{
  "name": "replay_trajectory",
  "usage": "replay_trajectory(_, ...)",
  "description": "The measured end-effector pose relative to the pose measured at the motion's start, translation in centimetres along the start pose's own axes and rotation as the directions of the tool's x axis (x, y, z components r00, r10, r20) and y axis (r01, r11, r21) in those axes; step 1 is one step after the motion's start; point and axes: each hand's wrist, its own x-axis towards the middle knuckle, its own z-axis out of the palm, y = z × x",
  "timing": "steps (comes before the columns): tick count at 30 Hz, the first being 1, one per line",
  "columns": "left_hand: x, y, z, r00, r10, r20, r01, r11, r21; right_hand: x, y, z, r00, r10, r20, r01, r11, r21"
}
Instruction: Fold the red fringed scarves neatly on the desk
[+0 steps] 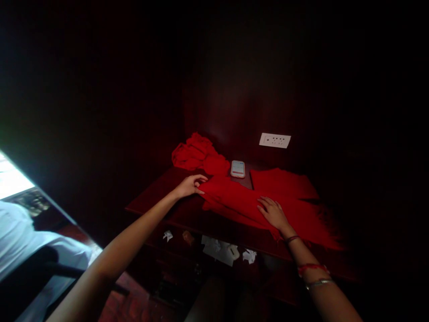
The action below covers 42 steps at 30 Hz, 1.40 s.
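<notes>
A fringed red cloth (234,194) lies partly folded across the dark wooden desk. At its left end, my left hand (189,186) is closed on the cloth's edge, thumb and fingers curled about it. My right hand (275,214) rests flat on the cloth farther right, its fingers stretched out and holding nothing. Loose fringe shows along the cloth's right end, which fades into shadow. Behind it on the right lies a flat, folded red piece (283,182); I cannot tell whether the two are joined. A crumpled heap of red cloth (199,154) sits at the back left.
A phone (237,169) with a lit screen lies near the back wall, below a white socket plate (275,140). Under the desktop, a shelf bears crumpled paper (249,256) and other small items. At left are a dark chair (30,273) and white fabric (13,232).
</notes>
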Motion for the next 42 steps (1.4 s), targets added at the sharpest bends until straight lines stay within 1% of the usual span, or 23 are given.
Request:
replay_trajectory(2, 0.0, 0.4, -0.8, 0.999, 0.022, 0.027, -0.024, 0.996, 0.082, 0.0, 0.0, 0.0, 1.0, -0.001, -0.003, 0.001, 1.0, 0.0)
replay_trajectory(4, 0.1, 0.8, -1.6, 0.999, 0.042, 0.019, -0.044, 0.989, 0.139, 0.0, 0.1, 0.1, 1.0, -0.004, -0.003, 0.004, 1.0, 0.003)
replay_trajectory(6, 0.1, 1.1, -2.2, 0.998, 0.054, -0.024, -0.049, 0.982, 0.184, 0.0, 0.1, 0.1, 1.0, -0.01, -0.008, 0.01, 1.0, 0.003)
replay_trajectory(9, -0.1, 1.4, -3.1, 0.986, 0.076, -0.146, -0.027, 0.95, 0.31, 0.0, 0.2, 0.2, 1.0, -0.012, -0.014, 0.012, 1.0, 0.005)
replay_trajectory(11, -0.3, 1.6, -3.9, 0.962, 0.116, -0.247, 0.004, 0.899, 0.437, 0.0, 0.2, 0.2, 1.0, -0.011, -0.015, 0.011, 1.0, 0.009)
replay_trajectory(14, -1.0, 1.6, -6.1, 0.904, 0.198, -0.379, 0.083, 0.787, 0.611, 0.0, 0.3, 0.2, 1.0, -0.011, -0.011, 0.011, 1.0, 0.012)
replay_trajectory(16, -1.6, 1.2, -8.0, 0.87, 0.25, -0.425, 0.134, 0.71, 0.692, 0.0, 0.3, 0.2, 1.0, -0.011, -0.009, 0.011, 1.0, 0.011)
replay_trajectory(18, -2.5, 0.2, -9.7, 0.863, 0.266, -0.43, 0.175, 0.639, 0.749, 0.0, 0.4, 0.3, 1.0, -0.011, -0.008, 0.011, 1.0, 0.01)
replay_trajectory(20, -3.7, -1.4, -10.9, 0.879, 0.219, -0.425, 0.236, 0.574, 0.784, 0.1, 0.5, 0.3, 1.0, -0.01, -0.011, 0.01, 1.0, 0.008)
replay_trajectory(21, -4.4, -2.4, -11.2, 0.888, 0.167, -0.428, 0.279, 0.542, 0.792, 0.1, 0.5, 0.4, 1.0, -0.011, -0.012, 0.011, 1.0, 0.007)
replay_trajectory(23, -5.7, -4.3, -11.3, 0.904, 0.0, -0.428, 0.372, 0.491, 0.788, 0.1, 0.6, 0.4, 1.0, -0.012, -0.014, 0.012, 1.0, 0.004)
replay_trajectory(25, -6.8, -6.0, -10.8, 0.896, -0.209, -0.392, 0.444, 0.461, 0.769, 0.1, 0.6, 0.4, 1.0, -0.017, -0.015, 0.017, 1.0, 0.002)
replay_trajectory(27, -7.3, -7.2, -10.1, 0.882, -0.337, -0.33, 0.461, 0.464, 0.756, 0.1, 0.7, 0.5, 1.0, -0.023, -0.02, 0.023, 1.0, 0.001)
replay_trajectory(28, -7.4, -7.5, -9.6, 0.885, -0.356, -0.299, 0.448, 0.482, 0.753, 0.1, 0.7, 0.5, 0.999, -0.025, -0.024, 0.025, 1.0, -0.001)
replay_trajectory(30, -7.2, -7.9, -8.7, 0.899, -0.344, -0.27, 0.422, 0.525, 0.739, 0.1, 0.7, 0.5, 0.999, -0.027, -0.032, 0.027, 1.0, -0.004)
replay_trajectory(32, -6.8, -7.9, -7.9, 0.895, -0.336, -0.293, 0.44, 0.556, 0.705, 0.2, 0.8, 0.6, 0.999, -0.027, -0.035, 0.027, 1.0, -0.008)
replay_trajectory(34, -6.5, -7.8, -7.4, 0.874, -0.344, -0.342, 0.484, 0.581, 0.654, 0.2, 0.8, 0.6, 0.999, -0.025, -0.034, 0.025, 1.0, -0.011)
replay_trajectory(36, -6.4, -7.6, -7.4, 0.862, -0.351, -0.365, 0.506, 0.605, 0.615, 0.2, 0.8, 0.6, 0.999, -0.023, -0.028, 0.023, 1.0, -0.012)
replay_trajectory(37, -6.4, -7.4, -7.7, 0.868, -0.343, -0.359, 0.496, 0.618, 0.609, 0.2, 0.7, 0.6, 0.999, -0.021, -0.026, 0.02, 1.0, -0.012)
replay_trajectory(38, -6.4, -7.0, -8.2, 0.881, -0.317, -0.352, 0.473, 0.631, 0.615, 0.1, 0.7, 0.5, 1.0, -0.02, -0.025, 0.02, 1.0, -0.012)
replay_trajectory(40, -6.2, -6.2, -9.6, 0.907, -0.196, -0.373, 0.405, 0.649, 0.644, 0.1, 0.7, 0.5, 0.999, -0.02, -0.026, 0.02, 1.0, -0.01)
replay_trajectory(41, -6.0, -5.7, -10.5, 0.903, -0.117, -0.414, 0.383, 0.655, 0.652, 0.1, 0.6, 0.5, 0.999, -0.022, -0.029, 0.022, 1.0, -0.008)
replay_trajectory(42, -5.7, -5.2, -11.4, 0.878, -0.043, -0.477, 0.384, 0.659, 0.646, 0.1, 0.6, 0.4, 0.999, -0.025, -0.031, 0.025, 1.0, -0.008)
